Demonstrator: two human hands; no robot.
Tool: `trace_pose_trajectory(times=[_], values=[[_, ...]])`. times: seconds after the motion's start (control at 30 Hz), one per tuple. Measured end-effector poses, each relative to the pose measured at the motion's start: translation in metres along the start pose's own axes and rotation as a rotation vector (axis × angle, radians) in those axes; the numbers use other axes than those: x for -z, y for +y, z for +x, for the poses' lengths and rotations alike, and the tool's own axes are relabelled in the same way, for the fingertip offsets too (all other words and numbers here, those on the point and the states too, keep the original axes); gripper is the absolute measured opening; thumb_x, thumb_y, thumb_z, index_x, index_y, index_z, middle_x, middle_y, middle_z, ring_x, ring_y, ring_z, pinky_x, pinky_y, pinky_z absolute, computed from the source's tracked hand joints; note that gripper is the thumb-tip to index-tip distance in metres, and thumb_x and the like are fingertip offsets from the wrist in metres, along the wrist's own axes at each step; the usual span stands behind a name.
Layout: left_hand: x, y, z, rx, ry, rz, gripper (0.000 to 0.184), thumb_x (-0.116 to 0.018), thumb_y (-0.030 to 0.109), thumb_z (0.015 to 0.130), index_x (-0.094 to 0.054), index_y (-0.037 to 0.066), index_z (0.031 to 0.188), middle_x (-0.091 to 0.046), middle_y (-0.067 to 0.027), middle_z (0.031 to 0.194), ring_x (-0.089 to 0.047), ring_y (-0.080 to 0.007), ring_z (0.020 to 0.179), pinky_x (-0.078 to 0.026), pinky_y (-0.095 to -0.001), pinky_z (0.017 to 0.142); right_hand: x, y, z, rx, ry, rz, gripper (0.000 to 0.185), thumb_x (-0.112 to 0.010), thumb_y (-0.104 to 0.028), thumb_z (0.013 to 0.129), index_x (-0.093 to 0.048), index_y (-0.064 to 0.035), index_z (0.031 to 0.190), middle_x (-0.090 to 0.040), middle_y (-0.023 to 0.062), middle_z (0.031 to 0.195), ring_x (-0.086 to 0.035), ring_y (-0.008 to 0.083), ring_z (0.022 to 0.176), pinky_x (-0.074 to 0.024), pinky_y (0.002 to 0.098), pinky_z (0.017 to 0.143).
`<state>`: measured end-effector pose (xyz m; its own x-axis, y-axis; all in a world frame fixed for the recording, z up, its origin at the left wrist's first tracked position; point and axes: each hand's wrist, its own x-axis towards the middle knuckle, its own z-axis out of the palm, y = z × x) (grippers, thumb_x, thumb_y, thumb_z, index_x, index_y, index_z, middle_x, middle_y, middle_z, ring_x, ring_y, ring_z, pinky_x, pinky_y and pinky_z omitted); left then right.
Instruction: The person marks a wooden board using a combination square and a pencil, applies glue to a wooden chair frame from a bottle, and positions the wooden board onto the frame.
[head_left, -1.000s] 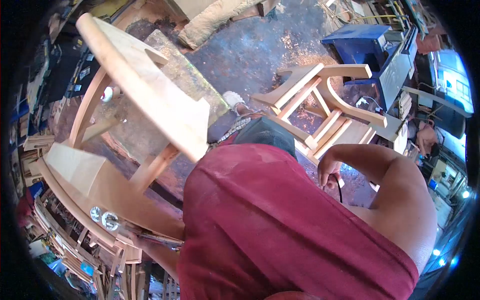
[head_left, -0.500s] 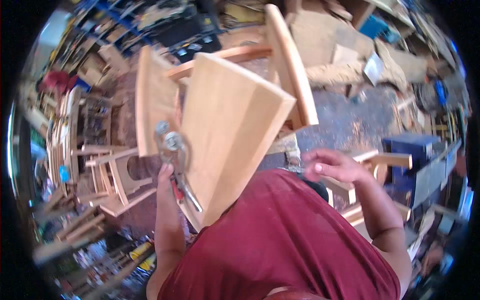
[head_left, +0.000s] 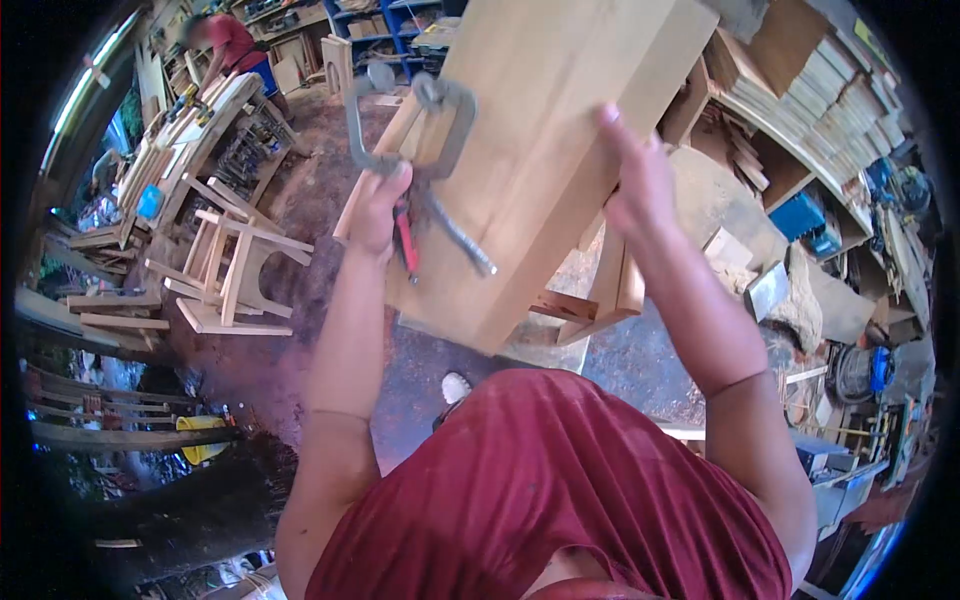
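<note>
My left hand (head_left: 378, 212) is closed around a metal locking clamp (head_left: 466, 125) with a red-handled lever. The clamp's jaws point up, over the left part of a large pale wooden panel (head_left: 540, 120). On the panel's right side rests my right hand (head_left: 645, 190), slightly blurred, with one finger stretched out over the wood and the fingers apart. Part of a wooden frame with a curved leg (head_left: 618, 285) shows beneath the panel. The underside of the panel and its joints are hidden.
Unfinished wooden chair frames (head_left: 235, 265) stand on the floor at the left. A person (head_left: 225, 45) bends over a workbench (head_left: 215, 120) at the upper left. Shelving with stacked boards (head_left: 810, 110) is at the upper right, and a yellow container (head_left: 202, 438) at the lower left.
The view has swung round toward the left side of the workshop. My right hand has come from beside the panel onto it. The clamp, still in my left hand, sits higher in view.
</note>
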<state>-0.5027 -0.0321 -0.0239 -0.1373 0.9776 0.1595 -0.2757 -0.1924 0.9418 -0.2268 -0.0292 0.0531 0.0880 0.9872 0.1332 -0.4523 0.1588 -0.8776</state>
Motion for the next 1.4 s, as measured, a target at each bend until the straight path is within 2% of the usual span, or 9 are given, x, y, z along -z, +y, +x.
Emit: trace_pose_trajectory(times=[0.1, 0.2, 0.3, 0.43, 0.6, 0.73, 0.77, 1.03, 1.4], values=[[-0.035, 0.046, 0.011, -0.098, -0.143, -0.078, 0.035, -0.061, 0.026, 0.09, -0.057, 0.004, 0.116, -0.061, -0.0003, 0.095, -0.052, -0.0079, 0.07, -0.041, -0.0219, 0.063, -0.002, -0.044, 0.036, 0.21, -0.047, -0.001, 0.048, -0.071, -0.027, 0.084, -0.053, 0.0013, 0.119, -0.062, 0.0105, 0.107, -0.061, 0.0226, 0.097, -0.0504, 0.0393, 0.086], [-0.031, 0.073, 0.025, -0.168, -0.242, 0.016, 0.042, -0.054, 0.038, 0.094, -0.055, 0.0, 0.114, -0.067, -0.0098, 0.089, -0.062, -0.0152, 0.064, -0.051, -0.0272, 0.06, -0.004, -0.085, 0.053, 0.332, -0.078, 0.103, 0.039, -0.065, -0.014, 0.087, -0.052, -0.0052, 0.123, -0.062, 0.0056, 0.106, -0.06, 0.0181, 0.099, -0.0488, 0.035, 0.089], [-0.033, 0.073, 0.001, -0.192, -0.05, -0.054, 0.038, -0.054, 0.038, 0.094, -0.056, 0.002, 0.106, -0.069, -0.0162, 0.096, -0.067, -0.0198, 0.068, -0.054, -0.028, 0.058, 0.0, -0.111, 0.077, 0.553, -0.227, 0.083, 0.046, -0.067, -0.024, 0.087, -0.051, -0.003, 0.125, -0.061, 0.0072, 0.113, -0.058, 0.0202, 0.103, -0.045, 0.0355, 0.093], [0.028, 0.02, -0.024, 0.166, -0.289, -0.126, 0.035, -0.055, 0.032, 0.094, -0.052, 0.003, 0.113, -0.065, -0.0227, 0.107, -0.069, -0.0267, 0.084, -0.058, -0.0347, 0.071, -0.003, -0.116, 0.107, 0.789, -0.166, -0.063, 0.051, -0.07, -0.028, 0.085, -0.051, -0.0024, 0.125, -0.06, 0.0072, 0.114, -0.057, 0.0205, 0.104, -0.0437, 0.0352, 0.093], [0.049, -0.048, -0.041, 0.463, -0.176, -0.149, 0.026, -0.05, 0.02, 0.095, -0.052, 0.001, 0.113, -0.069, -0.0183, 0.095, -0.066, -0.0162, 0.067, -0.051, -0.0247, 0.052, 0.015, -0.084, 0.158, 0.911, -0.053, -0.2, 0.053, -0.071, -0.031, 0.084, -0.052, -0.0014, 0.124, -0.06, 0.0087, 0.115, -0.056, 0.0193, 0.104, -0.0432, 0.0332, 0.091], [0.064, -0.079, -0.035, 0.545, -0.19, -0.121, 0.02, -0.056, 0.017, 0.092, -0.054, 0.002, 0.104, -0.069, -0.0157, 0.09, -0.063, -0.0147, 0.066, -0.049, -0.0249, 0.052, 0.041, -0.051, 0.192, 1.044, 0.002, -0.298, 0.048, -0.07, -0.031, 0.085, -0.057, 0.0001, 0.119, -0.063, 0.0087, 0.108, -0.058, 0.018, 0.098, -0.0456, 0.0314, 0.085], [0.065, -0.084, -0.031, 0.57, -0.212, -0.103, 0.017, -0.058, 0.016, 0.091, -0.054, 0.002, 0.1, -0.068, -0.0155, 0.089, -0.063, -0.0159, 0.067, -0.049, -0.0261, 0.053, 0.059, -0.042, 0.213, 0.908, 0.101, -0.227, 0.043, -0.073, -0.02, 0.082, -0.057, -0.0014, 0.117, -0.061, 0.0071, 0.109, -0.056, 0.0182, 0.102, -0.0462, 0.0354, 0.089], [0.061, -0.102, -0.027, 0.6, -0.22, 0.358, 0.013, -0.067, 0.015, 0.085, -0.06, 0.005, 0.086, -0.058, 0.0002, 0.069, -0.051, -0.0072, 0.058, -0.041, -0.0245, 0.051, 0.091, 0.013, 0.249, 0.791, 0.005, -0.173, 0.039, -0.076, -0.017, 0.08, -0.059, 0.0019, 0.111, -0.066, 0.0077, 0.103, -0.06, 0.0166, 0.092, -0.0465, 0.0306, 0.083], [0.076, -0.093, -0.031, 0.706, -0.355, 0.662, 0.022, -0.071, 0.022, 0.084, -0.061, 0.002, 0.084, -0.056, -0.0001, 0.064, -0.05, -0.0077, 0.054, -0.041, -0.0254, 0.05, 0.127, 0.066, 0.271, 0.588, 0.041, -0.227, 0.038, -0.073, -0.017, 0.083, -0.059, 0.0029, 0.111, -0.066, 0.0082, 0.104, -0.06, 0.0156, 0.093, -0.0458, 0.0301, 0.085]])
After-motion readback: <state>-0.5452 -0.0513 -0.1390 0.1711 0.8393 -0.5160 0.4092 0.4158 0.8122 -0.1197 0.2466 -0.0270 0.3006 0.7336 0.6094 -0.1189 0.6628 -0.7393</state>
